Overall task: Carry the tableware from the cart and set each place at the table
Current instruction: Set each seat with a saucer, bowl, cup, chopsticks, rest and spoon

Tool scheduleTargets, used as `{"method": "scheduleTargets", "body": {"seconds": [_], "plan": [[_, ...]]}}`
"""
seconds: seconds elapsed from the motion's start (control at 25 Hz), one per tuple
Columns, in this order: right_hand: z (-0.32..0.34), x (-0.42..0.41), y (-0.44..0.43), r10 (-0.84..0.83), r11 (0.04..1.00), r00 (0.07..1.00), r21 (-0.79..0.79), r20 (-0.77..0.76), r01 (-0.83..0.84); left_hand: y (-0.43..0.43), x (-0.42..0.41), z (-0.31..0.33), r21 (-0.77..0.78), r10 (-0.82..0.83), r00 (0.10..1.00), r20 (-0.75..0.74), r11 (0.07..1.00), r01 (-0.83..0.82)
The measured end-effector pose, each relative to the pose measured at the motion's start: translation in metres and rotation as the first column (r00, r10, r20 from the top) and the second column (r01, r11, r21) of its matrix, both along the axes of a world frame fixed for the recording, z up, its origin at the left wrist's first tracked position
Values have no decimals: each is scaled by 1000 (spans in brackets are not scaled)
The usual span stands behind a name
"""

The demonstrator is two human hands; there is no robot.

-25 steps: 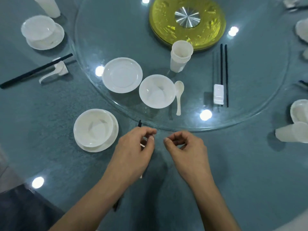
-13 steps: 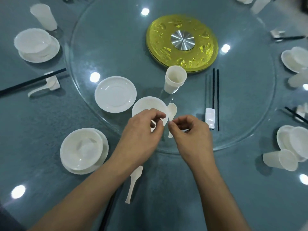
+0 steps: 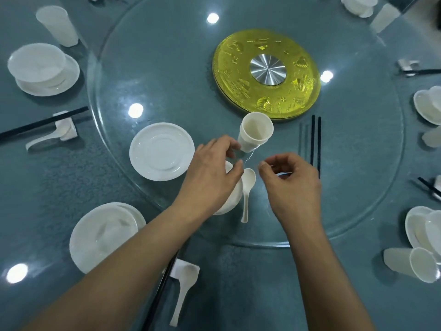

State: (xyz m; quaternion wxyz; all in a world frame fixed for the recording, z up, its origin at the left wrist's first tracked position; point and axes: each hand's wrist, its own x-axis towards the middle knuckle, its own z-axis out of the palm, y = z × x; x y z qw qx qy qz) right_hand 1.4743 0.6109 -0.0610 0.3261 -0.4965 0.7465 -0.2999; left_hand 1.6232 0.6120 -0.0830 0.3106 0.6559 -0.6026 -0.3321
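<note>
My left hand (image 3: 210,173) hovers over a white bowl (image 3: 232,201) on the glass turntable (image 3: 167,56), fingers spread, their tips next to the base of a tilted white cup (image 3: 256,132). My right hand (image 3: 291,185) hangs loosely curled with nothing visible in it, beside a black chopstick pair (image 3: 316,144) and hiding the chopstick rest. A white spoon (image 3: 247,192) lies between my hands. A white saucer (image 3: 162,151) sits to the left. Near me, a bowl on a plate (image 3: 105,235), a spoon (image 3: 183,290) on a rest and chopsticks (image 3: 157,295) lie on the table.
A gold hub (image 3: 265,72) marks the turntable's centre. Set places ring the blue table: bowl, cup (image 3: 57,25) and chopsticks (image 3: 43,123) at the left, bowls (image 3: 427,108) and a tipped cup (image 3: 410,263) at the right.
Both hands have moved forward from the near table edge onto the turntable, leaving the spoon, rest and chopsticks lying near me. The view has shifted forward with them.
</note>
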Motion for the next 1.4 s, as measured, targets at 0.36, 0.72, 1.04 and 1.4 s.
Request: {"method": "scheduleTargets", "body": {"seconds": [0.36, 0.72, 1.04, 1.4], "plan": [[-12, 9, -54, 82, 993, 992, -73, -100, -89, -61, -13, -22, 92, 6, 1000, -17, 996, -4], [-23, 11, -79, 152, 987, 979, -22, -139, -157, -81, -15, -38, 47, -27, 995, -101, 998, 32], [-26, 13, -80, 116, 991, 974, -44, -195, -126, -80, -14, -42, 24, -6, 989, -146, 1000, 10], [-28, 7, -79, 112, 990, 984, -64, -139, -122, -80, -18, -41, 24, 3, 991, -132, 1000, 0]]}}
